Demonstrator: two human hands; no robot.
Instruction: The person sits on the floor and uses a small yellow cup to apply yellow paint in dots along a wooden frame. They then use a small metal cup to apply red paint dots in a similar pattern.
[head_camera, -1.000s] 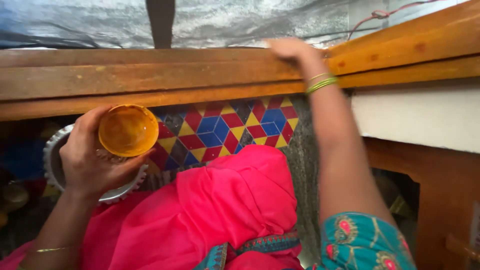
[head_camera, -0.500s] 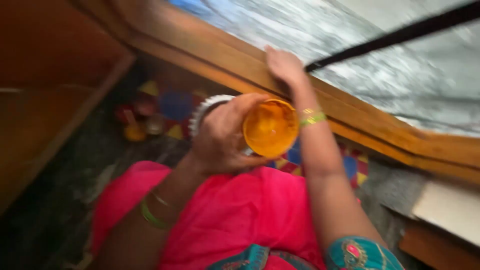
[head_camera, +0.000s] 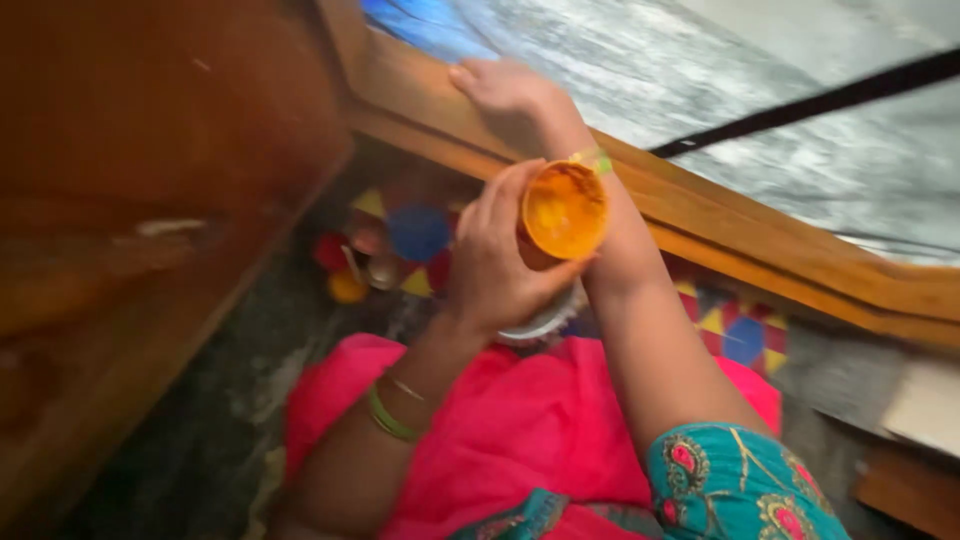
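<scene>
My left hand (head_camera: 495, 260) grips a small round orange bowl (head_camera: 565, 208) coated inside with yellow-orange paste, and a white scalloped plate (head_camera: 545, 322) shows under that hand. My right hand (head_camera: 500, 88) lies flat on the wooden door sill (head_camera: 720, 225), its fingers pressed to the wood near the left corner. My right forearm crosses just behind the bowl. Green bangles ring both wrists. A pink cloth (head_camera: 520, 430) covers my lap below.
A wooden door frame (head_camera: 150, 200) rises at the left. Small metal pots and coloured cups (head_camera: 365, 260) stand on the patterned tile floor (head_camera: 745, 335) by the sill. Silvery sheeting (head_camera: 700, 70) with a black strap lies beyond the sill. Dark stone floor is at the lower left.
The view has swung left. My right hand slid leftward along the sill toward the corner. The bowl in my left hand stayed close to my right wrist.
</scene>
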